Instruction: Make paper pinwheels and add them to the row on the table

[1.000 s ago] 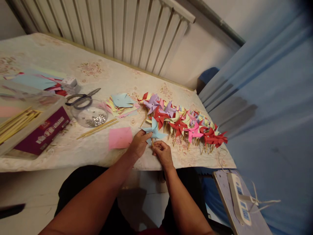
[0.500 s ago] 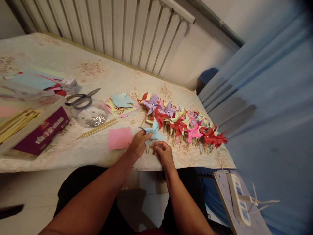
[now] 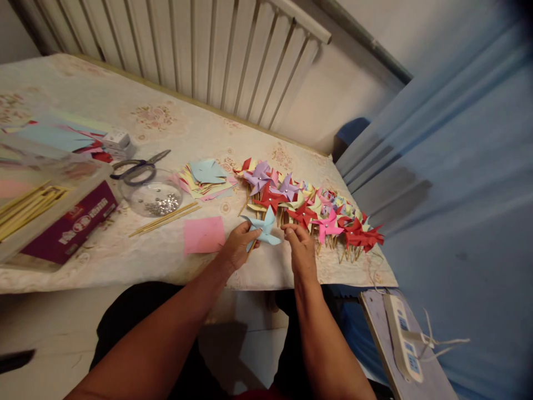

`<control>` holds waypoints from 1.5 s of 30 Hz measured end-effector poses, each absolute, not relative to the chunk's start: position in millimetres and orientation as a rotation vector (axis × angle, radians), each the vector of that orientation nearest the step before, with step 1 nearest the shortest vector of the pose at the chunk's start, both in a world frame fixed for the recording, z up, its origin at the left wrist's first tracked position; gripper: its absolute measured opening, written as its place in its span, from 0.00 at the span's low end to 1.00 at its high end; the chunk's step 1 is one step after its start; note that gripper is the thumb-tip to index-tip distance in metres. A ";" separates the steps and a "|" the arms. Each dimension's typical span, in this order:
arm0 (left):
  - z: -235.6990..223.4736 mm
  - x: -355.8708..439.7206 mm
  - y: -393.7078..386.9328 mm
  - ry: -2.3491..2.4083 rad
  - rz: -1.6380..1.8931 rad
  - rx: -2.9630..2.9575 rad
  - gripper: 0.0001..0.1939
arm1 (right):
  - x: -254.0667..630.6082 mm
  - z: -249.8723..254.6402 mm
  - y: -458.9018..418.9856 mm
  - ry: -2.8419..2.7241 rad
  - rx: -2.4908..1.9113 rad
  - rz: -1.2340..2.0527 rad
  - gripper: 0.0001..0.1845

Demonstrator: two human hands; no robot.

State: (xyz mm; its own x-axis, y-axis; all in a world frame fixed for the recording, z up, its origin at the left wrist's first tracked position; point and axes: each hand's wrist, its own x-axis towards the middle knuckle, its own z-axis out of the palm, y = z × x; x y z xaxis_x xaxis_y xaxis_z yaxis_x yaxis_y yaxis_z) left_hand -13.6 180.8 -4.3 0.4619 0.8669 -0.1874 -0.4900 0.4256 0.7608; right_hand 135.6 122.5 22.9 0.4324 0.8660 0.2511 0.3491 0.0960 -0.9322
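Note:
A light blue paper pinwheel (image 3: 265,226) on a thin wooden stick is gripped in my left hand (image 3: 240,244), thumb against the paper near its middle. The stick slants down below the blades. To the right of the blades, and apart from them, is my right hand (image 3: 301,247). Its fingers are curled with the tips close together; whether anything small is between them cannot be made out. A pink paper square (image 3: 204,234) lies to the left of my left hand. Finished pinwheels (image 3: 302,213) in several colours crowd together just behind my hands.
Left of the hands are loose wooden sticks (image 3: 164,219), a round clear dish (image 3: 135,206) of small metal fasteners, scissors (image 3: 139,168), cut paper squares (image 3: 208,172) and a plastic box (image 3: 89,183) holding sticks. A power strip (image 3: 403,337) sits at lower right.
My right hand has moved right and slightly up, away from the pinwheel's stick. The blue pinwheel has tilted and its blades have turned a little in my left hand.

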 end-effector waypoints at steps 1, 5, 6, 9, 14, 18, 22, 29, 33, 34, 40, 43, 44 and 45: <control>-3.6 -14.0 180.3 0.632 0.918 0.700 0.11 | 133.4 24.8 123.7 -1.174 -1.499 0.547 0.11; -1.8 -14.4 179.4 0.615 0.918 0.732 0.11 | 126.1 27.6 127.7 -1.262 -1.513 0.570 0.10; -1.9 -14.1 179.4 0.607 0.920 0.738 0.11 | 124.6 27.8 127.9 -1.273 -1.517 0.576 0.10; -3.5 -13.0 180.0 0.589 0.929 0.752 0.11 | 120.2 28.1 126.2 -1.290 -1.525 0.598 0.09; -8.2 -11.1 180.9 0.559 0.948 0.781 0.07 | 114.2 29.5 120.8 -1.364 -1.484 0.548 0.09; -11.8 -9.6 181.3 0.550 0.961 0.802 0.07 | 108.5 33.1 116.5 -1.440 -1.479 0.412 0.09; -14.0 -8.8 181.7 0.557 0.964 0.814 0.08 | 105.4 35.9 113.4 -1.475 -1.486 0.350 0.09; -13.3 -10.4 182.1 0.576 0.942 0.866 0.06 | 122.7 30.2 114.5 -1.205 -1.529 0.520 0.10; -14.1 -10.3 182.2 0.600 0.927 0.916 0.07 | 129.9 42.8 115.1 -1.127 -1.445 0.406 0.16; -14.1 -10.2 182.0 0.611 0.925 0.938 0.07 | 130.0 48.2 115.2 -1.172 -1.431 0.369 0.17; -10.6 -12.2 179.9 0.670 0.950 1.097 0.06 | 118.7 74.1 116.6 -1.513 -1.530 0.192 0.18; -9.0 -13.4 178.8 0.702 0.979 1.225 0.06 | 112.4 77.6 118.6 -1.551 -1.593 0.272 0.18; -8.8 -13.5 178.5 0.724 0.982 1.275 0.05 | 111.1 77.8 119.5 -1.571 -1.602 0.316 0.18; -8.8 -13.4 178.2 0.749 0.982 1.322 0.05 | 110.1 77.4 120.6 -1.595 -1.605 0.354 0.19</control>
